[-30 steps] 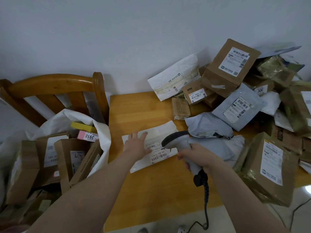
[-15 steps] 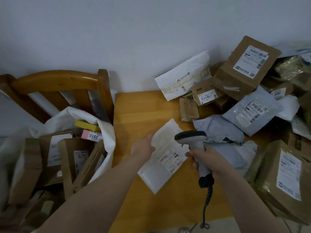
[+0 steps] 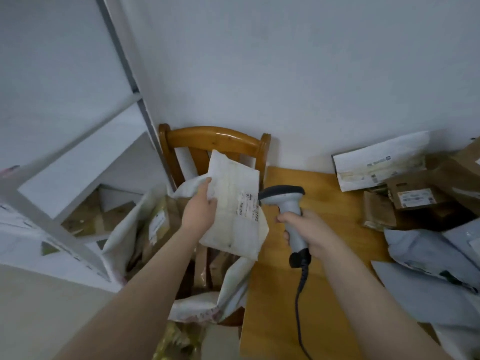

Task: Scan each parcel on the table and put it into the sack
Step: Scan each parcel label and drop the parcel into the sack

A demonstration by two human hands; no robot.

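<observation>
your left hand [image 3: 200, 211] pinches the white mailer [image 3: 235, 203] by its left edge, fingers and thumb closed on it. it hangs above the open sack [image 3: 124, 229], left of the table [image 3: 298, 307], probably ready to drop in. your right hand [image 3: 309, 229] wraps fully round the scanner [image 3: 288, 203] handle, its head just beside the label. more parcels [image 3: 415, 198] wait far right.

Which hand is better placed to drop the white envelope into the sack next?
Left. The left hand holds the envelope above the open sack beside the table; the right hand grips the scanner over the table.
</observation>
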